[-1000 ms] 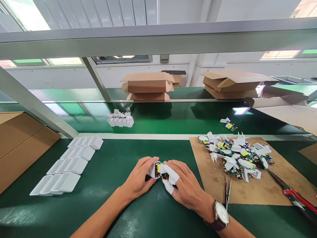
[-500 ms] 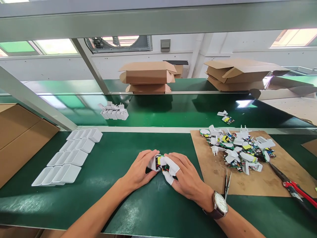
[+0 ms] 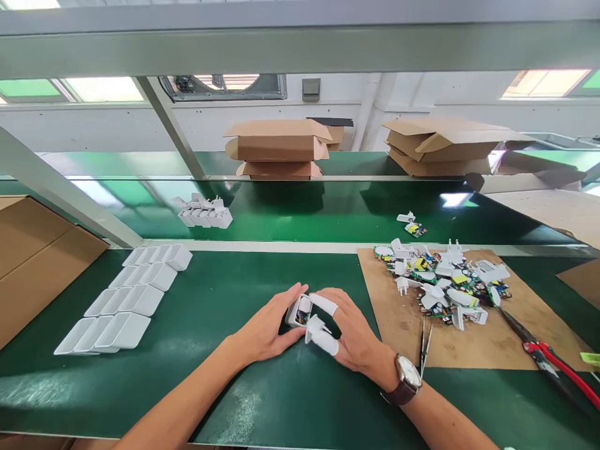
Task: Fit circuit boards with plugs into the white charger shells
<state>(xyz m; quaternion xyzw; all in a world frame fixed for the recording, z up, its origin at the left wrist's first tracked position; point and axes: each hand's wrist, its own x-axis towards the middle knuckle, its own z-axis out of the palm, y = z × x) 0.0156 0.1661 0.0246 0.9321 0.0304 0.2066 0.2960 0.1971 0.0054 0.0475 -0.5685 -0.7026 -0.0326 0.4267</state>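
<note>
Around a white charger housing [image 3: 291,314], my left hand [image 3: 267,325] is closed, its fingers behind and thumb in front. A circuit board [image 3: 302,312] shows inside the housing's open end, which faces right. My right hand [image 3: 349,328] wears white covers on thumb and index finger. Between those two fingers is a white plug piece [image 3: 315,327], joined to or just beside the housing's open end; which of the two I cannot tell. On brown cardboard [image 3: 389,337] to the right lies a heap of circuit boards with white plug pieces [image 3: 440,281].
White empty housings [image 3: 126,300] stand in rows at left. Tweezers [image 3: 424,347] and red-handled pliers [image 3: 539,350] lie by the heap. On the conveyor belt [image 3: 290,219] are a cluster of white housings [image 3: 205,212] and a loose board [image 3: 415,229]. A carton [image 3: 47,269] stands far left.
The circuit board has gone deeper into the housing. The white plug piece now shows between my right thumb and index finger, tilted away from the housing's opening. The view has shifted slightly.
</note>
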